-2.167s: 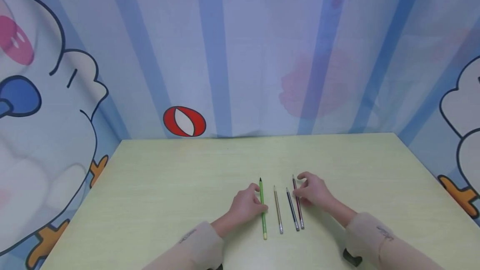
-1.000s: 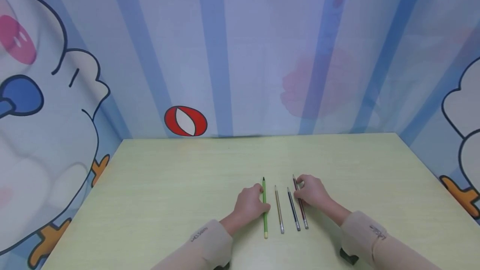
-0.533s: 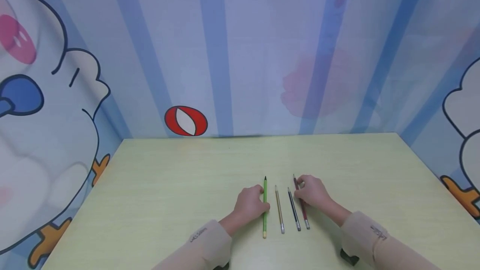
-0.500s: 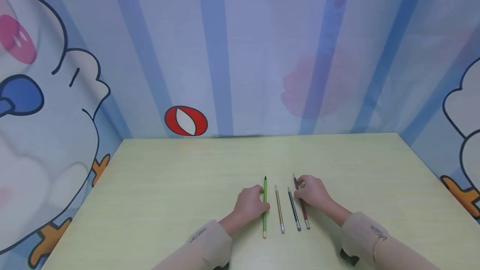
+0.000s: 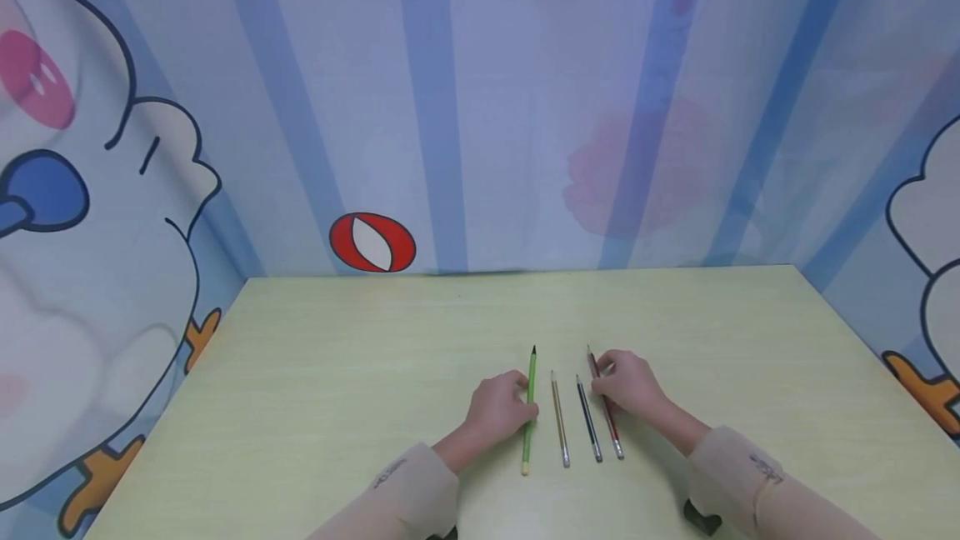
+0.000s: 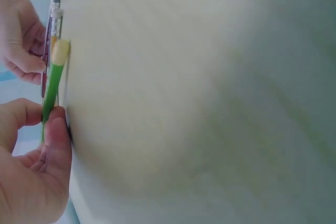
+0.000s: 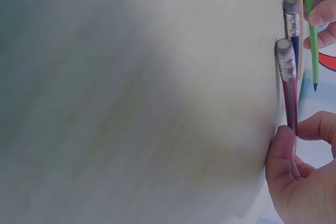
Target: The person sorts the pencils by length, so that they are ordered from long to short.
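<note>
My left hand [image 5: 497, 408] pinches a green pencil [image 5: 532, 373] with a dark tip and a pale yellow end, thumb on the near side. In the left wrist view the green pencil [image 6: 52, 87] tilts, its yellow end toward the camera. On the right, my right hand [image 5: 630, 382] pinches a dark red pencil [image 5: 611, 427] with a metal-banded eraser; the right wrist view shows this red pencil [image 7: 289, 95] between thumb and finger. Between the hands lie a gold-toned pencil [image 5: 558, 419] and a dark blue pencil [image 5: 588, 419], roughly parallel, neither touched.
The pale wooden table [image 5: 337, 373] ends at a blue striped backdrop [image 5: 510, 148] printed with a red ball and cartoon figures. Beige sleeves cover both forearms.
The green pencil has shifted slightly forward and tilted, its tip leaning right. The red pencil has turned, its eraser end moving right, away from the blue one. The middle two pencils barely differ.
</note>
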Tool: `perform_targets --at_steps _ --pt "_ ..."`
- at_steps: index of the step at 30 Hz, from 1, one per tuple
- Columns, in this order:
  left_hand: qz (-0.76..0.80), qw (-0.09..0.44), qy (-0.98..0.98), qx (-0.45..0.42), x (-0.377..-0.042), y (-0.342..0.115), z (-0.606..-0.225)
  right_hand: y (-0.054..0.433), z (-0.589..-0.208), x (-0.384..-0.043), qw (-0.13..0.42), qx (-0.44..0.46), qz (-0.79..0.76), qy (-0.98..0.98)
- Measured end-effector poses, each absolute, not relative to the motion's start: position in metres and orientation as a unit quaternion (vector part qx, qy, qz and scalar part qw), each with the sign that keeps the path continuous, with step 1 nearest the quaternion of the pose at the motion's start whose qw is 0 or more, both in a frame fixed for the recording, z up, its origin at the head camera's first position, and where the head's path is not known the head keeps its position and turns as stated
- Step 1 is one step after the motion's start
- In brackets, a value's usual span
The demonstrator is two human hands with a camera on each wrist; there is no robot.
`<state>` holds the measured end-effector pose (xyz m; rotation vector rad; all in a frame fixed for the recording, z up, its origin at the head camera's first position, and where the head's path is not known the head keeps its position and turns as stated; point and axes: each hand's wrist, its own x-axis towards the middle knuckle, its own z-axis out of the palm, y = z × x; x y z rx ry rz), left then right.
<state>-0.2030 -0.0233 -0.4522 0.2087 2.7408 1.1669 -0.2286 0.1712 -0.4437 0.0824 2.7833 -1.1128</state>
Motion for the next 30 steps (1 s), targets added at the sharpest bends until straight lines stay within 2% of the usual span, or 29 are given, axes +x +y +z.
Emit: perform_targets --at_steps 5,15,30 --pt "0.415 0.086 0.903 0.072 -0.204 -0.026 -0.45 0.175 -0.441 -0.228 0.083 0.038 -0.402 0.911" --pt "0.495 0.105 0.859 0.073 -0.209 -0.029 -0.442 0.177 -0.429 -0.226 0.08 0.003 -0.504 0.86" --pt "0.568 0.136 0.807 0.081 -0.207 -0.032 -0.43 0.157 -0.414 -0.215 0.123 -0.029 -0.607 0.785"
